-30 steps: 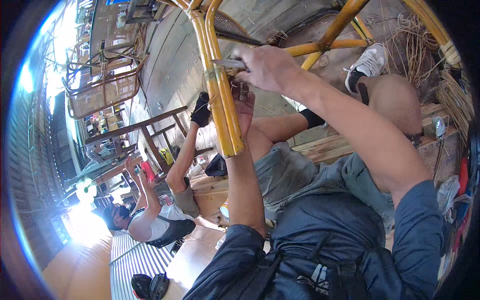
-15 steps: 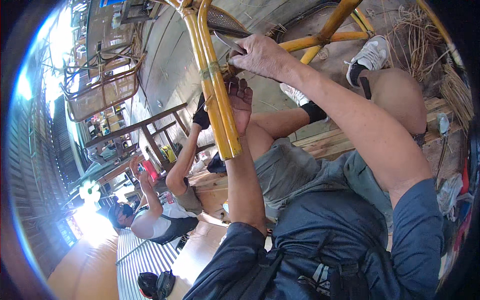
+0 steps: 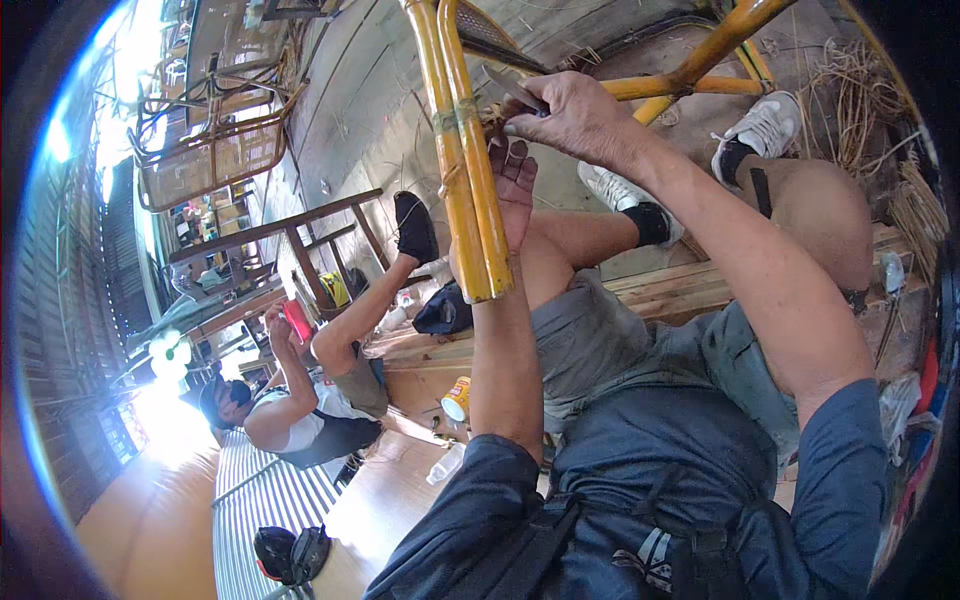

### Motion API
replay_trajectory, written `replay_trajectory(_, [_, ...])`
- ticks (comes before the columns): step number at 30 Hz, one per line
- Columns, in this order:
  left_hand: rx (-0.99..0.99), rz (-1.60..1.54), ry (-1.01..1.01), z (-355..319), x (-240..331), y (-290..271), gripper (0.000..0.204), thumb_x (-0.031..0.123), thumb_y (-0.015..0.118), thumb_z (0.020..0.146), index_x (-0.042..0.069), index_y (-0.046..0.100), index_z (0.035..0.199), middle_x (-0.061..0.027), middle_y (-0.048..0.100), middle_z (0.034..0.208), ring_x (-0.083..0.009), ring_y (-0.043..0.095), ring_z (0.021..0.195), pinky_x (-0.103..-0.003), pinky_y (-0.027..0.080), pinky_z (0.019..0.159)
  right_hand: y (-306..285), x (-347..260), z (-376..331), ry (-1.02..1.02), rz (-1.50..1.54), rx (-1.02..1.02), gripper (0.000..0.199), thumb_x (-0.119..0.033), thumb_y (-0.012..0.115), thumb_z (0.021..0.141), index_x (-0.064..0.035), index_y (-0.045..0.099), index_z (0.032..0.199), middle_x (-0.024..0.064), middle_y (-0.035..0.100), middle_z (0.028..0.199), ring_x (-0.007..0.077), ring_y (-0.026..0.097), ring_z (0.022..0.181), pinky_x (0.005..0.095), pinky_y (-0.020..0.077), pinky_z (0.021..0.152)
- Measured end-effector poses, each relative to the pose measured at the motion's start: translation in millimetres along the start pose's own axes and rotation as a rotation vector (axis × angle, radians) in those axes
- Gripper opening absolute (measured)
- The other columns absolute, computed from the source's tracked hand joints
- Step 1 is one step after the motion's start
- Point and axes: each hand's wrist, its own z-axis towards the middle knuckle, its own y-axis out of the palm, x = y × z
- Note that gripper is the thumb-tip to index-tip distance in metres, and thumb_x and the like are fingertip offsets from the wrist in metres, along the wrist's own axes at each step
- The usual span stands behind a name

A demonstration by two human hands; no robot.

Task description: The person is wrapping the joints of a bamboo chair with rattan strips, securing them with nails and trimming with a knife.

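Observation:
A yellow rattan furniture frame stands before me, its paired poles running down to two cut ends. A binding wraps the poles near the middle. My right hand is closed round a knife with a dark handle. Its blade points up and left toward the poles, close to the bound joint. Right behind the poles is my left hand, palm showing and fingers slightly bent and apart. Nothing shows in its palm; the poles hide its thumb side.
To the left a co-worker sits with a red object in hand. Rattan chair frames stand farther back. Loose rattan strips lie at the far right. Beside me are a yellow-and-white tub, a clear bottle and a black bag.
The frame and both my hands sit farther right in the picture, with the knife still in my right hand. The co-worker's leg has shifted, and the red object now shows at their hands.

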Motion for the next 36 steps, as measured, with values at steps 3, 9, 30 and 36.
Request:
replay_trajectory(3, [0.037, 0.057, 0.062, -2.2, -0.3, 1.5, 0.046, 0.030, 0.054, 0.087, 0.004, 0.049, 0.124, -0.0136, 0.053, 0.121, -0.0315, 0.052, 0.108, -0.045, 0.041, 0.093, 1.1, -4.1, -0.4, -0.035, -0.192, -0.024, 0.025, -0.022, 0.069, 0.077, -0.0013, 0.061, 0.087, 0.0113, 0.060, 0.069, 0.0165, 0.055, 0.062, 0.0309, 0.0452, 0.061])
replay_trajectory(9, [-0.015, 0.047, 0.019, 1.2, 2.9, -1.7, 0.034, 0.024, 0.053, 0.087, 0.008, 0.054, 0.118, -0.0117, 0.055, 0.120, -0.0308, 0.052, 0.108, -0.044, 0.043, 0.090, -3.0, -0.4, -3.2, 0.019, -0.115, 0.115, 0.027, -0.026, 0.067, 0.078, -0.0012, 0.059, 0.086, 0.0170, 0.058, 0.070, 0.0302, 0.056, 0.064, 0.0353, 0.0456, 0.063])
replay_trajectory(30, [0.031, 0.315, 0.228, 6.2, -10.8, 8.6, 0.050, 0.032, 0.058, 0.085, 0.008, 0.045, 0.127, -0.0113, 0.049, 0.127, -0.0369, 0.045, 0.117, -0.046, 0.047, 0.086, 2.0, -13.4, 4.9, 0.234, -0.257, 0.101, 0.044, -0.042, 0.059, 0.081, -0.0007, 0.063, 0.095, 0.0186, 0.065, 0.083, 0.0356, 0.063, 0.082, 0.0424, 0.0499, 0.074])
replay_trajectory(36, [0.125, 0.584, 0.315, 10.4, -21.4, 25.8, 0.041, 0.029, 0.069, 0.080, 0.011, 0.054, 0.113, -0.0030, 0.056, 0.113, -0.0227, 0.052, 0.109, -0.041, 0.044, 0.092, 13.5, -4.8, 5.6, 0.220, -0.230, 0.159, 0.043, -0.038, 0.068, 0.077, 0.0016, 0.062, 0.092, 0.0154, 0.065, 0.074, 0.0274, 0.065, 0.072, 0.0352, 0.0508, 0.068])
